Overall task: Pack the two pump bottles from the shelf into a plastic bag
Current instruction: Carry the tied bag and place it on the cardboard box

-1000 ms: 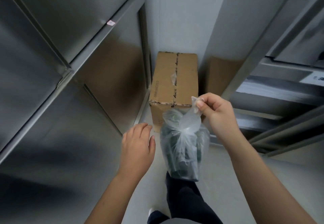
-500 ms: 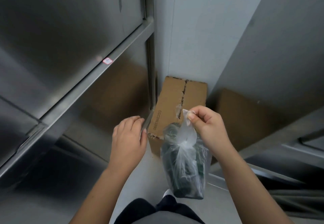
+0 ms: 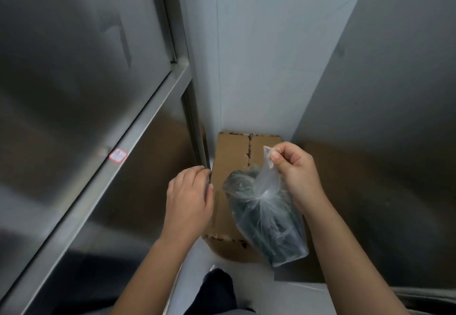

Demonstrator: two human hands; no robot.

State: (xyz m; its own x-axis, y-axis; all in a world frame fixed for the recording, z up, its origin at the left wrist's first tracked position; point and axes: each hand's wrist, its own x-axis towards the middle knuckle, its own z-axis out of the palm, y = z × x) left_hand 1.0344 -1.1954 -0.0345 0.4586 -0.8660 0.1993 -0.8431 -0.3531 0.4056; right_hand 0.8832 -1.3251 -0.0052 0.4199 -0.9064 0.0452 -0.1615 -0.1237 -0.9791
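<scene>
A clear plastic bag (image 3: 269,186) hangs in the air, knotted near its top, with dark green pump bottles (image 3: 274,230) inside it. My right hand (image 3: 294,174) pinches the loose end of the bag above the knot between thumb and fingers. My left hand (image 3: 188,200) hovers to the left of the bag, palm down, holding nothing, its fingers loosely curled near the steel upright. The bottles' pump heads are blurred behind the plastic.
A taped cardboard box (image 3: 232,156) lies on the floor under the bag, against the pale wall (image 3: 259,55). A stainless steel shelf unit (image 3: 133,146) with a small red-edged label stands on the left. A grey panel (image 3: 385,92) closes the right. My dark trouser leg (image 3: 214,290) shows below.
The view has tilted upward and toward the wall. My right hand has lifted the bag slightly to the right over the box. My left hand has moved up toward the shelf upright.
</scene>
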